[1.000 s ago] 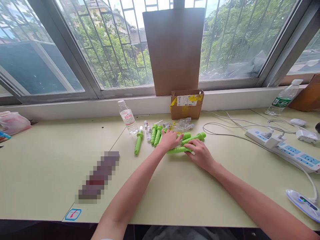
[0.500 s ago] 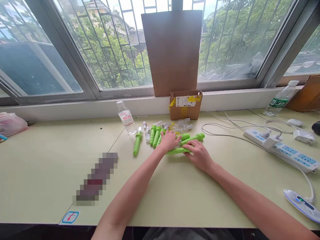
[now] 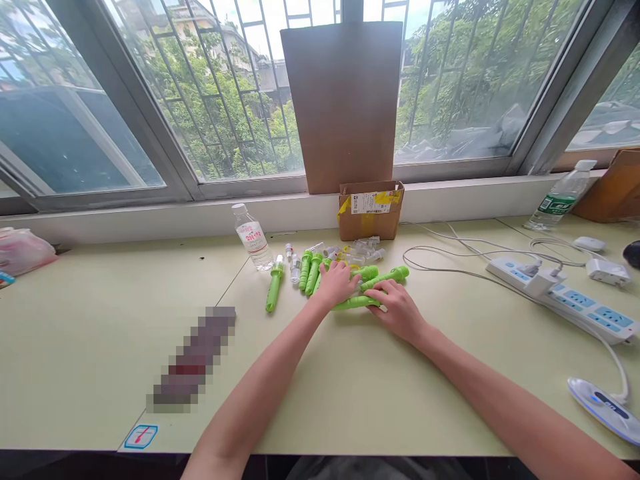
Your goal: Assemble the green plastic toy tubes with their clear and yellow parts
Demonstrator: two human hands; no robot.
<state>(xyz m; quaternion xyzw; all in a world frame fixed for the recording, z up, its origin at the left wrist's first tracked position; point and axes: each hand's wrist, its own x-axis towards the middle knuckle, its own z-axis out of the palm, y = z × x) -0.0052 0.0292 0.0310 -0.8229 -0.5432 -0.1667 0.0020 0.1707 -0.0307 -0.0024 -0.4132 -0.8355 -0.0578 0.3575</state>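
Observation:
My left hand (image 3: pixel 337 283) is curled over the middle of a cluster of green ribbed plastic tubes, with its fingertips partly hidden among them. Beside it on the right, my right hand (image 3: pixel 397 310) has bent fingers on the end of a green plastic tube (image 3: pixel 353 303) lying crosswise at the front. Another green tube (image 3: pixel 387 277) points off to the right just beyond my right fingers. To the left lie upright-pointing green tubes (image 3: pixel 313 272) and a separate one with a clear top part (image 3: pixel 273 290). Small clear plastic pieces (image 3: pixel 357 252) are heaped behind the hands.
A water bottle (image 3: pixel 253 239) stands left of the tubes. Behind them is a small cardboard box (image 3: pixel 371 212). Cables and a white power strip (image 3: pixel 565 300) lie at right, with a white oval device (image 3: pixel 605 408) near the edge. A blurred-out object (image 3: pixel 193 363) lies at left.

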